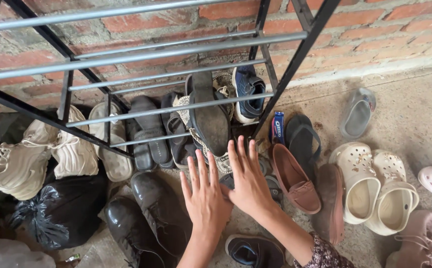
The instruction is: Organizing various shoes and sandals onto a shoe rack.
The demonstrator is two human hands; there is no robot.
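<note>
Two hands reach forward over the floor (414, 99), fingers spread flat and holding nothing: the left hand (205, 196) above a dark leather boot (159, 208), the right hand (248, 181) nearest an upturned black shoe (208, 116) lying under the metal rack (151, 54).

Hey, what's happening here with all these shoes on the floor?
A person reaches both bare hands, fingers spread and holding nothing, toward a heap of footwear at the foot of a black metal shoe rack by a brick wall. The left hand hovers beside a dark leather boot; the right hand is over sandals near an upturned dark shoe. Brown loafers and cream clogs lie to the right.
</note>
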